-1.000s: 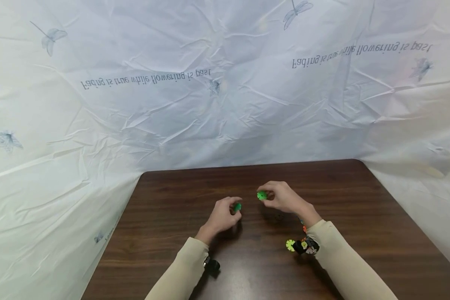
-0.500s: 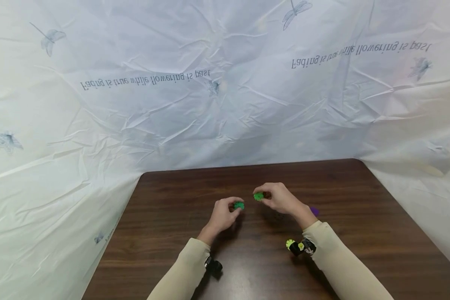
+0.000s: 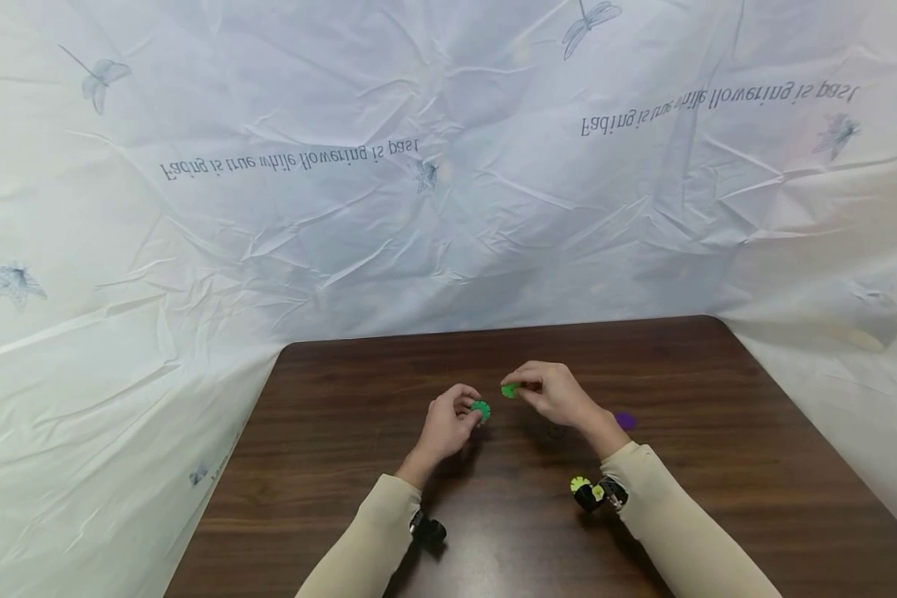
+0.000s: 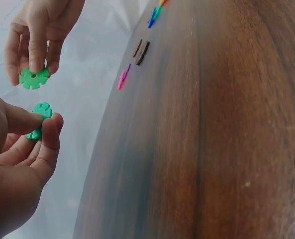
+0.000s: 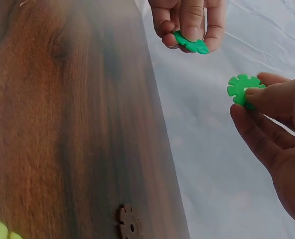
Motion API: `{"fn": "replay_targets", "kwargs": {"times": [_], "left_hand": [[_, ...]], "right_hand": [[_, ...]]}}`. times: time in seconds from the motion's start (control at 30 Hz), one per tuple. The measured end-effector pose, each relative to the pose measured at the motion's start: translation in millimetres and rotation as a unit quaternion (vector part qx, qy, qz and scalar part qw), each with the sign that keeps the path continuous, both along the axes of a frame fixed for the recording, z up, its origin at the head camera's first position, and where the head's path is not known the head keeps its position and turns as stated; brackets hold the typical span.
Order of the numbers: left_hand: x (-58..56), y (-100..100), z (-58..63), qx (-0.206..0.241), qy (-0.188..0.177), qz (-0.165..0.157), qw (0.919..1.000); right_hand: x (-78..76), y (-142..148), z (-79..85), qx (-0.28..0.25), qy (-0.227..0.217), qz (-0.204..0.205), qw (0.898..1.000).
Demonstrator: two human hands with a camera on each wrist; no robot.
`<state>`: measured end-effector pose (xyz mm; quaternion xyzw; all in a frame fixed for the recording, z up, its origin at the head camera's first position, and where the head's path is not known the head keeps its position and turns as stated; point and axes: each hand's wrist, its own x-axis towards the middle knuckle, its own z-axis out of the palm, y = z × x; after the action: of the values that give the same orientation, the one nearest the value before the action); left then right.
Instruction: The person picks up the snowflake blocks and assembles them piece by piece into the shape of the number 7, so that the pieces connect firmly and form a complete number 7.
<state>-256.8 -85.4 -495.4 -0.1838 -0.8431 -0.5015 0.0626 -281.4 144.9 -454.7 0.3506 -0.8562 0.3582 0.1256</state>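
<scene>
Over the middle of the table, my left hand [image 3: 446, 422] pinches a darker green notched disc [image 3: 482, 410] between thumb and fingers. To its right, my right hand [image 3: 556, 394] pinches a lighter green notched disc [image 3: 509, 389]. A small gap separates the two discs. In the left wrist view, the lighter disc [image 4: 34, 78] is above the darker disc [image 4: 39, 121]. The right wrist view shows the slots round the rim of the lighter disc [image 5: 243, 89], with my thumb across its middle.
On the brown wooden table [image 3: 329, 465] lie a purple disc [image 3: 625, 421] and a yellow disc [image 3: 579, 485], both near the right forearm. A brown notched disc [image 5: 130, 222] and a pink piece [image 4: 122, 80] also lie there. A pale printed sheet [image 3: 448, 249] hangs behind.
My right hand has moved slightly left, bringing the lighter disc closer to the darker one. The darker disc has turned in my left hand. The purple disc has come into sight beside the right wrist.
</scene>
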Motion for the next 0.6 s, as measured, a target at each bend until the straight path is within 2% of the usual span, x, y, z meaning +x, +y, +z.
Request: {"fn": "replay_targets", "kwargs": {"times": [0.1, 0.27, 0.43, 0.6], "left_hand": [[0.6, 1.8, 1.1, 0.020, -0.020, 0.008, 0.9996], [1.7, 3.6, 1.1, 0.027, -0.022, 0.008, 0.9993], [1.3, 3.7, 1.9, 0.049, -0.025, -0.003, 0.9985], [0.4, 4.9, 4.7, 0.094, -0.050, -0.007, 0.9943]], "right_hand": [[0.1, -2.5, -1.9, -0.019, -0.011, -0.008, 1.000], [0.9, -4.8, -6.0, -0.042, -0.020, -0.009, 0.999], [0.2, -6.4, -7.8, -0.051, 0.001, -0.003, 0.999], [-1.1, -8.1, -9.0, -0.064, 0.020, 0.004, 0.998]]}}
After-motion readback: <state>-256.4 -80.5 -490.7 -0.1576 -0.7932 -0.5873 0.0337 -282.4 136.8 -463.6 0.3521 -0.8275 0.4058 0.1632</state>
